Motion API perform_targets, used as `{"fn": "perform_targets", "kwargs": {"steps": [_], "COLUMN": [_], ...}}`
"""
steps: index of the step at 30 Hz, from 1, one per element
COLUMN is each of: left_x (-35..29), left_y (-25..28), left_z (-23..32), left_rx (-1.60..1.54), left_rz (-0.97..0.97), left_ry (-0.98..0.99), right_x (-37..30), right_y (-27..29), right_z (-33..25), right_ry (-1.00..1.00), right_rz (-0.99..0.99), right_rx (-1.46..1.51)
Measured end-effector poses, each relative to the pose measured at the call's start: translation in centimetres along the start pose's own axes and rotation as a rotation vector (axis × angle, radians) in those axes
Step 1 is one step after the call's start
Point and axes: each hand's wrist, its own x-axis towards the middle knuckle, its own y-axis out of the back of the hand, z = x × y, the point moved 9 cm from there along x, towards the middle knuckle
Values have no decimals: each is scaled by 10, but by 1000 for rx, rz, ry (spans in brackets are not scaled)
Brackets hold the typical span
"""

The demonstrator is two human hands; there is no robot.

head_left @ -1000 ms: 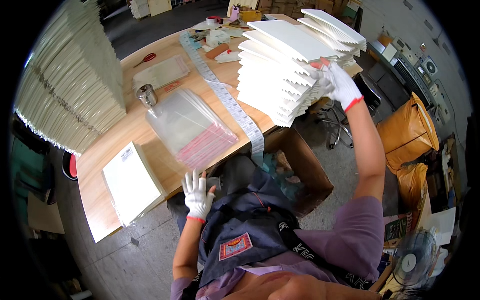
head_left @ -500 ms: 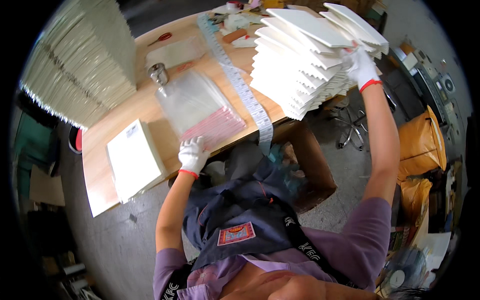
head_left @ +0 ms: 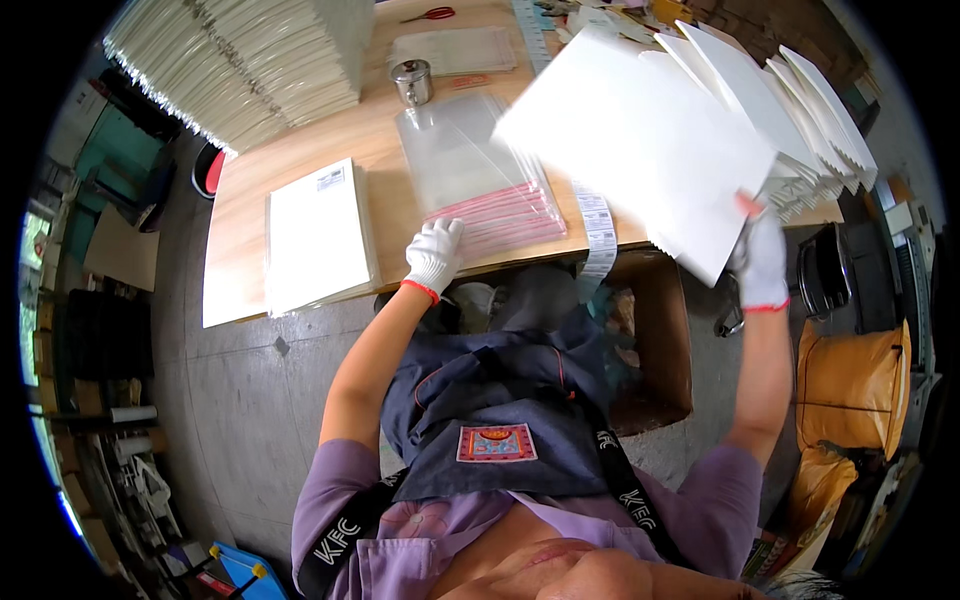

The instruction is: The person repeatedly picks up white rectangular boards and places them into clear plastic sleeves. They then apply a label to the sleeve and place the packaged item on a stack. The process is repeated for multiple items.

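White sheet [head_left: 640, 150] has swung left off stack [head_left: 735, 80] since prev. frame: L hand [head_left: 436, 252], fingers curled, grip unclear, at clear bags [head_left: 455, 150] on worktop [head_left: 238, 260]; R hand [head_left: 762, 260], fingers clamped on sheet's R edge.

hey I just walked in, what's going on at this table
The person's gloved right hand holds a large white sheet by its right edge, partly hiding a stack of white sheets. The gloved left hand is at the near left corner of the clear plastic bags. A labelled white pack lies left of them on the table.
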Motion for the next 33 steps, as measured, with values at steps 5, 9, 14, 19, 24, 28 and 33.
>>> {"fn": "perform_targets", "kwargs": {"steps": [5, 9, 14, 19, 24, 28, 33], "left_x": [2, -4, -23, -32, -34, -66, -62], "left_y": [7, 4, 10, 32, 38, 27, -63], "left_z": [-1, -16, -28, -30, -15, -1, -3], "left_rx": [-63, -193, -370, -344, -506, -811, -1840], "left_rz": [46, 101, 298, 376, 462, 612, 749], "left_ry": [40, 62, -91, 21, -62, -86, 485], "right_x": [-53, -78, -66, -74, -88, -109, -118], "right_y": [-22, -39, -24, -21, -34, -53, -69], "right_z": [149, 215, 250, 278, 303, 288, 273], "right_ry": [-441, -587, -500, -545, -462, -468, -449], "right_rz": [-359, -411, -268, -56, -372, 14, 21], "right_rx": [73, 268, 355, 487, 722, 587, 562]}}
